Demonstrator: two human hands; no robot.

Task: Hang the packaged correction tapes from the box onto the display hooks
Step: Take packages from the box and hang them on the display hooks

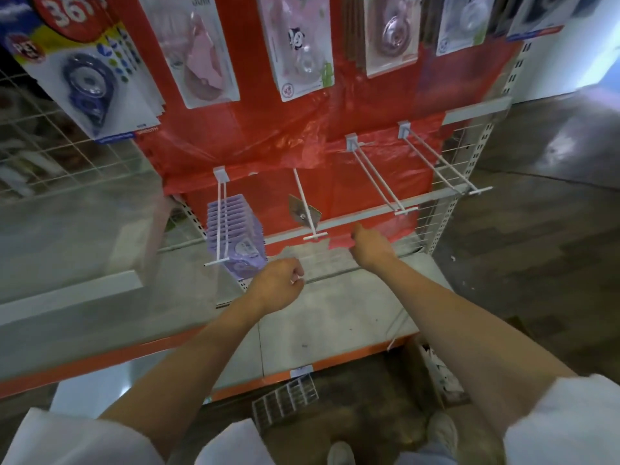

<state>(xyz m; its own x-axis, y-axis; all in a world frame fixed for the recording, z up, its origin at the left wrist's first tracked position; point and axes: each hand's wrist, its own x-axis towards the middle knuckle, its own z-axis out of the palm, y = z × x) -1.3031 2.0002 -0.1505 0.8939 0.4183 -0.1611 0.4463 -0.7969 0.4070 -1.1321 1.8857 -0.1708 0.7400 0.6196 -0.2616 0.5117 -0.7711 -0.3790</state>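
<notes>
A stack of purple packaged correction tapes (235, 229) hangs on the leftmost lower display hook (221, 213). A single package (303, 211) hangs far back on the second hook (310, 213). Two more hooks (379, 181) to the right are bare. My left hand (278, 281) hovers just right of the purple stack, fingers curled into a fist with nothing visible in it. My right hand (369, 246) reaches forward below the second hook's tip, fingers stretched toward the lower edge of the red plastic sheet (339, 245). A compartmented box (285, 402) lies on the floor.
Larger carded correction tapes (295, 45) hang in a row above. A grey shelf (335, 317) with an orange front edge runs under my hands. Wire mesh panels (50, 156) stand at the left. Another carton (436, 370) sits on the floor at the right, near my feet.
</notes>
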